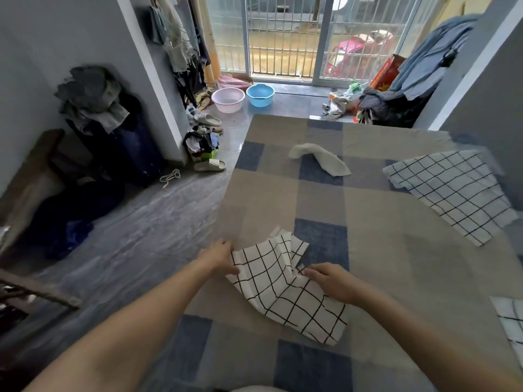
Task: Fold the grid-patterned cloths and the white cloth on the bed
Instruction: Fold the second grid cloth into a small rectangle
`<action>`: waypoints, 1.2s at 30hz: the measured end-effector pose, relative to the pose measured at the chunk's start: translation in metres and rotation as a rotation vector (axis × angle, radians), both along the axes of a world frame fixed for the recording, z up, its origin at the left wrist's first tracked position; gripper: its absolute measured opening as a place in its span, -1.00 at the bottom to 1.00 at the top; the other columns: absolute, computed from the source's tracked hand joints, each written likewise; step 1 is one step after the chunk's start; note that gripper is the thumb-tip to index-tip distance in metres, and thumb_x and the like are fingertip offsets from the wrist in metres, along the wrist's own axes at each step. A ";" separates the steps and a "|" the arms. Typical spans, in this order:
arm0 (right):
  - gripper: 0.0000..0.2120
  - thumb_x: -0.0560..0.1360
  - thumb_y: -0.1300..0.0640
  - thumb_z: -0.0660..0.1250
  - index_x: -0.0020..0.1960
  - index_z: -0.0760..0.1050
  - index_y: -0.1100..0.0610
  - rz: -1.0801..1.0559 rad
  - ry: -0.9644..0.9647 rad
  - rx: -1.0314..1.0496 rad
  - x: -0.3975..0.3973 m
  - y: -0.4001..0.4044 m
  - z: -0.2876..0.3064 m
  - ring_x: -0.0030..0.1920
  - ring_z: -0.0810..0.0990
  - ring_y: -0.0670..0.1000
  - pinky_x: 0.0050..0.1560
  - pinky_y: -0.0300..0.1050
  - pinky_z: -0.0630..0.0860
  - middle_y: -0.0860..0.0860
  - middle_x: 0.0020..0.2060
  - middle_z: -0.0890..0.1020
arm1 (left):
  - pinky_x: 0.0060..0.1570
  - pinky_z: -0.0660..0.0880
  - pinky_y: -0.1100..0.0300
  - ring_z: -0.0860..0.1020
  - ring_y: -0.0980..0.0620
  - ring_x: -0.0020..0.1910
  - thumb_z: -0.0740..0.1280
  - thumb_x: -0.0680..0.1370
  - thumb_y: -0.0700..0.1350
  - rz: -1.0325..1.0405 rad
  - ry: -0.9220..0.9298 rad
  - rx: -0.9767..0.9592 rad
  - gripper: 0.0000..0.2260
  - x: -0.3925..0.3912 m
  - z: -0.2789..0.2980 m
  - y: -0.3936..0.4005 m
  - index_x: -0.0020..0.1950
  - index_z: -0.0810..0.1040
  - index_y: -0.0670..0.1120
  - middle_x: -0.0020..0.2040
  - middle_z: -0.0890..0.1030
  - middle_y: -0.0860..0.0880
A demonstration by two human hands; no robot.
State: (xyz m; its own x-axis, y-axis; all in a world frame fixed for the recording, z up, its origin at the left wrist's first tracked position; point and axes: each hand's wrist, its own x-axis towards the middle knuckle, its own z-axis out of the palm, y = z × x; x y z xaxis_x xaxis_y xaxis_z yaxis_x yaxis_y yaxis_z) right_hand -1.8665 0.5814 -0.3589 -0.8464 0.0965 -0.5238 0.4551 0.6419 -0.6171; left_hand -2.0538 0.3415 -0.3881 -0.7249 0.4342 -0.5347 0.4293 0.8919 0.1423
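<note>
A small white cloth with a black grid point(285, 290) lies rumpled on the near part of the bed point(376, 267). My left hand point(219, 257) pinches its left edge. My right hand point(329, 280) grips a bunched fold at its right side. A larger grid-patterned cloth point(450, 190) lies flat at the bed's right side. The plain white cloth point(319, 158) lies crumpled near the far end of the bed. Part of another grid cloth point(510, 318) shows at the right frame edge.
The bed has a tan and blue checked cover, with its left edge along a grey tiled floor point(141, 222). Slippers point(209, 165), a pink basin point(227, 99) and a blue basin point(259, 94) stand on the floor. Clothes piles point(96, 100) sit at the left wall and far right.
</note>
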 end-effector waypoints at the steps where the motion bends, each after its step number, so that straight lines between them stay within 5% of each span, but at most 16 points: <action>1: -0.62 0.62 -0.13 0.10 0.29 0.52 0.01 0.002 -0.026 -0.008 0.000 -0.001 0.000 0.11 0.52 -0.07 0.14 -0.14 0.41 -0.10 0.17 0.56 | 0.25 0.39 0.00 0.40 -0.08 0.28 0.45 0.39 0.18 -0.009 0.007 -0.003 -0.40 -0.001 -0.002 0.000 0.34 0.40 -0.04 0.28 0.42 -0.05; 3: -0.60 0.60 -0.20 0.12 0.28 0.52 -0.04 0.030 -0.062 -0.009 0.001 -0.002 -0.002 0.11 0.51 -0.11 0.17 -0.15 0.41 -0.19 0.15 0.54 | 0.18 0.42 0.05 0.44 -0.06 0.22 0.45 0.39 0.19 -0.016 -0.020 -0.025 -0.47 -0.003 -0.006 0.000 0.25 0.46 -0.02 0.23 0.46 -0.04; 7: -0.74 0.57 -0.24 0.14 -0.09 0.55 -0.19 0.100 -0.103 0.015 -0.001 -0.006 -0.002 -0.13 0.58 -0.08 0.04 -0.09 0.51 -0.14 -0.15 0.63 | -0.22 0.41 0.23 0.54 0.02 -0.11 0.48 0.40 0.09 0.020 -0.135 0.016 -0.74 -0.005 -0.004 -0.002 -0.04 0.58 -0.03 -0.05 0.60 -0.02; 10: -0.79 0.57 -0.15 0.20 0.12 0.51 -0.12 0.067 0.003 0.025 -0.013 -0.006 0.008 -0.06 0.54 -0.16 0.10 -0.12 0.51 -0.16 -0.04 0.58 | -0.26 0.40 0.25 0.53 0.06 -0.15 0.46 0.44 0.02 0.009 -0.237 0.135 -0.77 -0.004 0.013 0.007 -0.04 0.67 -0.11 -0.15 0.61 0.01; 13: -0.45 0.46 0.05 0.38 0.41 0.29 -0.04 0.052 0.208 0.087 -0.033 -0.001 0.028 0.15 0.50 -0.06 0.20 -0.12 0.48 -0.04 0.21 0.47 | -0.18 0.41 0.27 0.54 0.10 -0.13 0.47 0.44 0.00 -0.059 -0.247 0.278 -0.81 -0.001 0.044 0.024 -0.02 0.69 -0.05 -0.18 0.61 0.06; 17: -0.10 0.34 0.00 0.48 0.50 0.02 -0.23 0.246 0.275 0.108 -0.061 0.004 0.064 0.40 0.19 -0.02 0.42 -0.02 0.24 -0.12 0.45 0.12 | -0.14 0.41 0.37 0.51 0.24 -0.16 0.50 0.42 -0.10 -0.266 -0.280 0.501 -0.82 0.011 0.097 0.050 -0.01 0.62 0.04 -0.12 0.60 0.07; 20: -0.39 0.33 -0.06 0.51 0.33 0.39 -0.16 0.361 0.327 0.170 -0.080 0.010 0.089 0.40 0.21 -0.05 0.42 -0.01 0.22 -0.08 0.45 0.21 | -0.13 0.42 0.39 0.51 0.27 -0.19 0.49 0.43 -0.19 -0.395 -0.251 0.620 -0.81 0.014 0.142 0.066 -0.07 0.53 0.01 -0.14 0.59 0.04; 22: -0.71 0.35 -0.05 0.50 0.04 0.55 -0.14 0.327 0.410 0.153 -0.086 0.014 0.109 0.13 0.46 -0.15 0.22 -0.07 0.41 -0.15 0.15 0.51 | -0.17 0.42 0.44 0.52 0.30 -0.19 0.49 0.43 -0.18 -0.404 -0.167 0.660 -0.79 0.005 0.171 0.072 -0.06 0.52 0.02 -0.14 0.59 0.10; 24: -0.86 0.36 -0.07 0.48 -0.14 0.57 -0.08 0.229 0.449 0.156 -0.087 0.018 0.127 -0.19 0.51 -0.16 -0.04 -0.10 0.48 -0.17 -0.19 0.57 | -0.22 0.42 0.48 0.54 0.32 -0.20 0.50 0.44 -0.14 -0.420 -0.093 0.638 -0.80 -0.008 0.194 0.074 -0.02 0.53 0.00 -0.12 0.62 0.13; 27: -0.83 0.38 -0.06 0.47 -0.18 0.57 0.03 0.152 0.459 0.117 -0.084 0.027 0.149 -0.32 0.53 -0.14 -0.16 -0.13 0.48 -0.09 -0.34 0.59 | -0.17 0.44 0.45 0.57 0.28 -0.12 0.50 0.44 -0.10 -0.415 0.042 0.661 -0.80 -0.025 0.215 0.071 -0.01 0.55 0.05 -0.08 0.63 0.12; 30: -0.77 0.36 -0.03 0.51 -0.01 0.57 -0.07 0.156 0.317 0.003 -0.074 0.035 0.157 -0.14 0.65 -0.12 0.02 -0.11 0.58 -0.08 -0.15 0.68 | -0.18 0.47 0.40 0.60 0.29 -0.15 0.52 0.42 -0.12 -0.290 0.137 0.855 -0.79 -0.035 0.223 0.067 -0.05 0.54 0.08 -0.12 0.65 0.13; 34: -0.61 0.32 -0.09 0.52 0.04 0.55 0.06 0.137 0.065 0.285 -0.056 0.054 0.149 -0.09 0.59 0.00 0.04 -0.06 0.55 -0.06 -0.17 0.62 | -0.38 0.50 0.40 0.62 0.22 -0.25 0.51 0.42 -0.24 -0.049 0.102 1.026 -0.76 -0.049 0.230 0.061 0.00 0.55 -0.05 -0.13 0.67 0.07; 36: -0.71 0.32 -0.10 0.50 -0.09 0.60 0.07 0.096 0.049 0.217 -0.043 0.064 0.147 -0.16 0.59 0.00 -0.06 -0.14 0.54 -0.07 -0.27 0.62 | -0.35 0.47 0.43 0.62 0.24 -0.28 0.53 0.39 -0.23 -0.017 0.150 1.018 -0.73 -0.057 0.230 0.056 0.00 0.55 -0.04 -0.18 0.67 0.08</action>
State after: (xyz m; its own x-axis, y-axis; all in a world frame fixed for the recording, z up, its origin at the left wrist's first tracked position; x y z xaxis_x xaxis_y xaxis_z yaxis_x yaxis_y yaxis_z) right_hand -1.9093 0.6455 -0.2123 -0.8808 0.1197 -0.4581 0.3584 0.8009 -0.4798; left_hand -2.1104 0.3970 -0.1578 -0.7436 0.6419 0.1874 0.5160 0.3725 0.7713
